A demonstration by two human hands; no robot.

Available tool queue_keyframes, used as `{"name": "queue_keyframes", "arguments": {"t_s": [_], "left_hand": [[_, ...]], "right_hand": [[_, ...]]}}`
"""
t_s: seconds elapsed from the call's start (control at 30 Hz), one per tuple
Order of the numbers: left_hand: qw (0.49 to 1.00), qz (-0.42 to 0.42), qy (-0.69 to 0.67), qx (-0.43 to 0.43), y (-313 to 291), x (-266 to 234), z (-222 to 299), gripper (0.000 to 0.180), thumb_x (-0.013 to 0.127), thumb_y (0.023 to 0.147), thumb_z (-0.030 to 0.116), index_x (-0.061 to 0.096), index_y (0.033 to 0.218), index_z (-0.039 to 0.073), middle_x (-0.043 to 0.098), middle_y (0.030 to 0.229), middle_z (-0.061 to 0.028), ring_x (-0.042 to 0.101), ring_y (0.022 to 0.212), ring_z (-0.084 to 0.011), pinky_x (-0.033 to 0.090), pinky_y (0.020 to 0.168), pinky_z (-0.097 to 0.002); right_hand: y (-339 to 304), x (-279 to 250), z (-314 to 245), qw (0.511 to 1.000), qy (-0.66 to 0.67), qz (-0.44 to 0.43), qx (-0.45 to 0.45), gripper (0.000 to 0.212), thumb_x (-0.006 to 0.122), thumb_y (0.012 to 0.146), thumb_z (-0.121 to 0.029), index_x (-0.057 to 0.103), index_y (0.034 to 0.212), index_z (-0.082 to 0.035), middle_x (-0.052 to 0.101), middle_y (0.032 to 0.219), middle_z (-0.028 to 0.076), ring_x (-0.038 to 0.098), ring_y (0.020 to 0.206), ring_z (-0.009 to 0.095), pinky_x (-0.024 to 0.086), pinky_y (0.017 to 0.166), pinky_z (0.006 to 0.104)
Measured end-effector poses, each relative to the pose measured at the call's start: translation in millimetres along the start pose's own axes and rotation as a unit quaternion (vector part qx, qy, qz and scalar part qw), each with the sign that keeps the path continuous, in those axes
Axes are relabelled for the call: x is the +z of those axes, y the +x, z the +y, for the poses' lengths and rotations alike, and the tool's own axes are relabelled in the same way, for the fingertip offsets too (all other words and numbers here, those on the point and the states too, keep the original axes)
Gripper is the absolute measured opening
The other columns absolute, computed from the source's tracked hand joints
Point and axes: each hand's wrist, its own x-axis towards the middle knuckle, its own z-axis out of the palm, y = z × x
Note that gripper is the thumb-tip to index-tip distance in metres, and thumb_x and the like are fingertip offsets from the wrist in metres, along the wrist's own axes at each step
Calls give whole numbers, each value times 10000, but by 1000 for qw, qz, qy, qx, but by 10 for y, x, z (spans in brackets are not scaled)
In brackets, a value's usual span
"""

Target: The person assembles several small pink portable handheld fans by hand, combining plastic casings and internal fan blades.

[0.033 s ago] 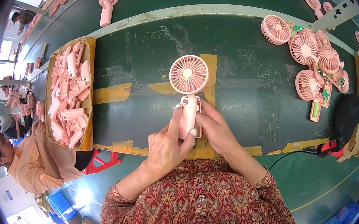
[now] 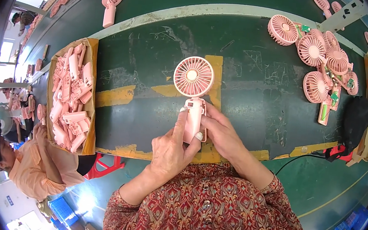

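Pink handheld fan stands upright over the dark green table, round grille at the top and slim handle below, held up between both hands near the person's chest. Left hand is closed around the lower handle from the left, its thumb lying across the bottom front and its forefinger stretched up along the side. Right hand is curled against the handle from the right, fingers wrapped behind it, so the fan is clamped between the two.

Yellow tape marks run across the table just behind the fan. To the left, well apart, a cardboard tray holds a heap of pink handle shells. Farther back on the left, a second pink fan lies alone. At the right far side, a cluster of pink fan heads with green circuit parts is spread about, with a black cloth beside them. Another person in an orange shirt sits at the lower left.
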Motion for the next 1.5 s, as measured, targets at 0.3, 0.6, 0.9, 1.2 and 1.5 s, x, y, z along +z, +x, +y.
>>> {"name": "queue_keyframes", "arguments": {"t_s": [0.3,0.6,0.9,1.2,1.5], "left_hand": [[999,-1,45,20,20,-6,44,654,671,763,262,426,1236,-117,624,644,-177,613,471,-279,476,417,-370],[998,-8,19,60,-3,30,-87,704,692,748,240,381,1261,-130,605,584,-140,588,426,-250,450,379,-361],[989,16,80,127,-63,121,-126,803,710,745,269,302,1306,-135,605,614,-139,579,422,-232,444,357,-364],[892,-203,-390,-99,92,-49,-302,426,592,877,359,514,1013,-37,616,732,-151,628,622,-202,492,557,-320],[949,-138,-278,51,0,-378,-206,444,582,842,309,484,1028,-82,609,719,-233,623,698,-397,510,625,-439]], "right_hand": [[5,-61,25,999,-10,-45,3,563,372,832,-40,294,1389,-24,474,1205,49,480,990,91,415,765,213],[-7,-71,82,984,-157,-63,-59,563,375,878,-122,223,1410,-20,456,1243,108,467,1111,195,381,941,320],[-29,121,153,981,-164,42,-93,384,486,951,-190,406,1275,0,540,1130,82,520,1019,126,443,848,258],[-120,189,108,986,58,-21,-154,371,489,937,-121,412,1281,-5,516,1233,116,532,1101,194,434,956,331],[-275,509,-97,991,-23,-11,-129,484,624,855,-126,399,1265,-4,555,1154,137,543,1098,241,434,973,382]]}}
